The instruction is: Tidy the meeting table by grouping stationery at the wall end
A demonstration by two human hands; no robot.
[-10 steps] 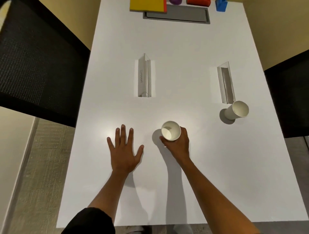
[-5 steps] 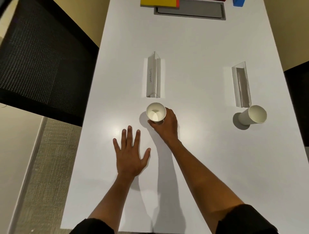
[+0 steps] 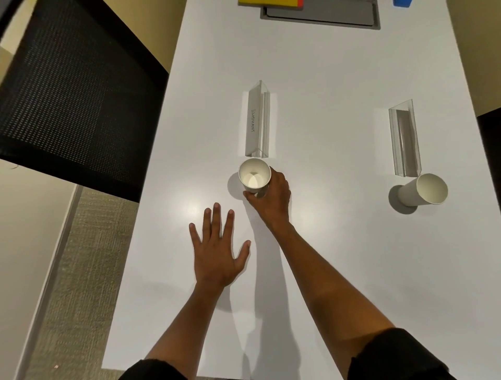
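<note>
My right hand [image 3: 272, 199] is wrapped around a white paper cup [image 3: 254, 177] that stands upright on the white table [image 3: 339, 257], just short of the near end of a clear name-card holder with a written card [image 3: 257, 120]. My left hand [image 3: 218, 251] lies flat on the table with fingers spread, holding nothing. At the far wall end, cut off by the frame, lie a yellow pad [image 3: 268, 2] with a red edge and a blue object [image 3: 403, 2].
A second paper cup [image 3: 421, 191] stands at the right, beside a clear empty card holder [image 3: 405, 138]. A grey cable hatch [image 3: 321, 15] is set into the table's far end. A black mesh chair [image 3: 73, 92] stands at the left, another chair's edge [image 3: 489, 141] at the right.
My right hand has slid the paper cup forward and left, from beside my left hand up to the near end of the name-card holder. My left hand stayed flat.
</note>
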